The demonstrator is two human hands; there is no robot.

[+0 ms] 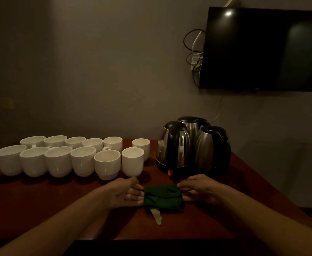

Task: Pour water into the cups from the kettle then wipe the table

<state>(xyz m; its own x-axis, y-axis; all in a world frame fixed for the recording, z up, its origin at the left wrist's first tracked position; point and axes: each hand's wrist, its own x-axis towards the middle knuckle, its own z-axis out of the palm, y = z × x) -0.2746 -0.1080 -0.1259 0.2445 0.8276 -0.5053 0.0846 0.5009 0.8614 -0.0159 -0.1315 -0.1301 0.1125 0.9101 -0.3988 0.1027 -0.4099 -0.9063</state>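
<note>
My left hand (127, 194): grip open, straight fingers touching the folded dark green cloth (163, 198); right hand (197, 189) at the opposite edge, grip state I cannot tell; cloth lies on dark wooden surface (40, 204), just before three steel kettles (173, 148); white ceramic cups (59, 159) to the left.

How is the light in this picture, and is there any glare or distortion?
Head view: dim, warm light; white cups stand out, the green cloth looks almost black; glare spots on the television and front kettle; wide-angle distortion slants the television's edges.
</note>
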